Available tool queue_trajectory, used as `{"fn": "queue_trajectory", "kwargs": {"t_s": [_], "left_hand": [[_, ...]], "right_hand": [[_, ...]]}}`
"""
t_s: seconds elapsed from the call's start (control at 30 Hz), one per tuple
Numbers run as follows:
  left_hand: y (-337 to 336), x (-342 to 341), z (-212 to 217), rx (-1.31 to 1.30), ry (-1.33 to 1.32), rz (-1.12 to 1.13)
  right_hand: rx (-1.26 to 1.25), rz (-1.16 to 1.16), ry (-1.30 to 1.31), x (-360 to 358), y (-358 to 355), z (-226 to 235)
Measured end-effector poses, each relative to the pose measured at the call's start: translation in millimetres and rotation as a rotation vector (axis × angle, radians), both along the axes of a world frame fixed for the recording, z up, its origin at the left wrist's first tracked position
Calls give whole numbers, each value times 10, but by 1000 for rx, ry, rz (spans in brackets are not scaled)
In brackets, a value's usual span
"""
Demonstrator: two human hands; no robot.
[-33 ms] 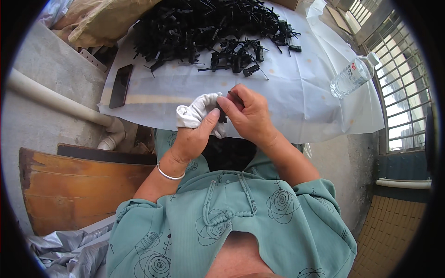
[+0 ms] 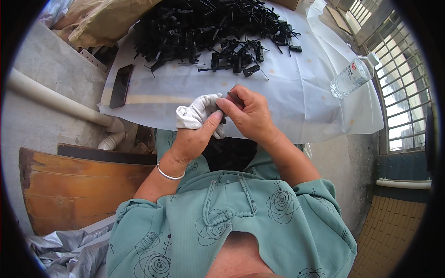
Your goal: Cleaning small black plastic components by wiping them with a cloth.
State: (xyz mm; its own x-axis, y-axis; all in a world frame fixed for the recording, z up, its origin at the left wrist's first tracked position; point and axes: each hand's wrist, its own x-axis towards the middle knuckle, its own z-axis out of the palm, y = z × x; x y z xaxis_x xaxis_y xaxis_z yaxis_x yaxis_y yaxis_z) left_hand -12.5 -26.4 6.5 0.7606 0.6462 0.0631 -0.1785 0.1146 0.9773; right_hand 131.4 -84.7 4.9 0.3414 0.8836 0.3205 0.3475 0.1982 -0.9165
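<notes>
Blk part [image 2: 224,121] in fingers [image 2: 213,120], nr white-sheeted tbl [image 2: 296,109]; barred window [image 2: 404,88] R.

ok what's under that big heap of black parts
A white sheet shows along the near edge of the heap and through gaps between the loose outer parts. Whatever lies beneath the dense middle is covered.

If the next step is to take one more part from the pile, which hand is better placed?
Probably the right hand: it is bare and nearer the pile, while the left hand has white cloth over its fingers and grips a black part. The right one holds a dark piece, though.
</notes>
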Motion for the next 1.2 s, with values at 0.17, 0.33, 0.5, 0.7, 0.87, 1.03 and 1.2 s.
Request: {"fn": "queue_trajectory", "kwargs": {"t_s": [0.17,0.33,0.5,0.7,0.87,1.03,1.2], "left_hand": [[12,7,-50,234,139,169],[15,23,-101,761,251,300],[-18,37,-44,646,172,286],[151,-36,-50,52,35,126],[108,-8,-6,139,125,125],[44,-9,31,289,129,-56],[87,-9,-33,247,87,21]], "right_hand": [[-8,175,-159,61,-67,33],[-198,168,-118,-42,-52,-52],[-141,159,6,-38,-37,-105],[-352,242,-355,187,-89,70],[-30,196,-208,219,-98,-32],[-133,220,-57,154,-48,28],[-116,296,-72,203,-114,11]]}}
